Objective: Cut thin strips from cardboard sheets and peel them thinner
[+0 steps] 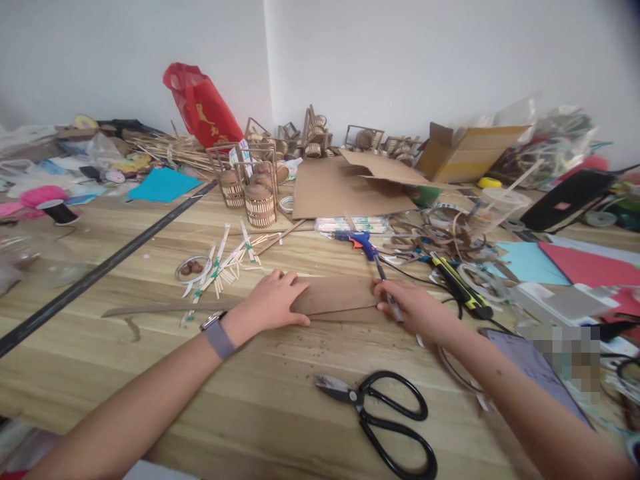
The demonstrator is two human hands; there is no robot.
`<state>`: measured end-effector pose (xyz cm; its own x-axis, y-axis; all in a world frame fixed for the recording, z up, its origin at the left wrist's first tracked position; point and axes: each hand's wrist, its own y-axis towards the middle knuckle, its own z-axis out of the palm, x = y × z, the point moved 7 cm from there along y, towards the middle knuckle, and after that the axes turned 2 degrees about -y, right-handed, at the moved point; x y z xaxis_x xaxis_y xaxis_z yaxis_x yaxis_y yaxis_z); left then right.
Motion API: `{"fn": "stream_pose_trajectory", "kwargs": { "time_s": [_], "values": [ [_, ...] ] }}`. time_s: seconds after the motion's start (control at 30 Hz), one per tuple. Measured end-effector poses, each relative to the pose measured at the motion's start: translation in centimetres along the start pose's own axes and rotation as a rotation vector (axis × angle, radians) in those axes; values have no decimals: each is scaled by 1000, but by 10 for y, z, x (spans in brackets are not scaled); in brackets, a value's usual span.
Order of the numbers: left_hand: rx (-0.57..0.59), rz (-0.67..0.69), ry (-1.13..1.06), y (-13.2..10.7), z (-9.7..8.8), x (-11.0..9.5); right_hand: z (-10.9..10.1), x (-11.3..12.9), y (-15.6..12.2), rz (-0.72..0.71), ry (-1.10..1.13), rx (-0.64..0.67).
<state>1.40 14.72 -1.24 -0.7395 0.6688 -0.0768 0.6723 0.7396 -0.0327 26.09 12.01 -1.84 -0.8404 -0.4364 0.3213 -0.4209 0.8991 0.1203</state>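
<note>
A brown cardboard strip (336,295) lies flat on the wooden table (150,373), in front of me. My left hand (273,300) presses down on its left end, fingers curled over the edge, a grey watch on the wrist. My right hand (407,305) grips a thin pen-like tool (386,288) at the strip's right end, its tip pointing away from me.
Black scissors (383,417) lie near the front edge. A blue glue gun (361,241), a yellow-black utility knife (461,287), cardboard scraps, coloured paper sheets (580,265), small slatted wooden models (260,200), a red bag (203,107) and a long dark bar (110,263) crowd the table.
</note>
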Motion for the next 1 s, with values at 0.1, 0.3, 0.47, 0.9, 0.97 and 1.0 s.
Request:
{"fn": "stream_pose_trajectory", "kwargs": {
  "time_s": [0.1, 0.3, 0.47, 0.9, 0.97, 1.0],
  "values": [
    [-16, -22, -4, -2, 0, -1, 0, -2, 2, 20, -23, -17],
    [-42, -29, -17, -3, 1, 1, 1, 13, -1, 7, -31, -36],
    [-63, 10, -35, -6, 0, -1, 0, 21, -7, -1, 17, -70],
    [-76, 109, -98, -19, -3, -10, -5, -6, -29, 100, 87, -68],
    [-69, 113, -95, -20, -3, -10, -6, -7, -32, 116, 81, -63],
    [-69, 117, -92, -20, -2, -9, -6, -7, -34, 120, 81, -58]
  ]
}}
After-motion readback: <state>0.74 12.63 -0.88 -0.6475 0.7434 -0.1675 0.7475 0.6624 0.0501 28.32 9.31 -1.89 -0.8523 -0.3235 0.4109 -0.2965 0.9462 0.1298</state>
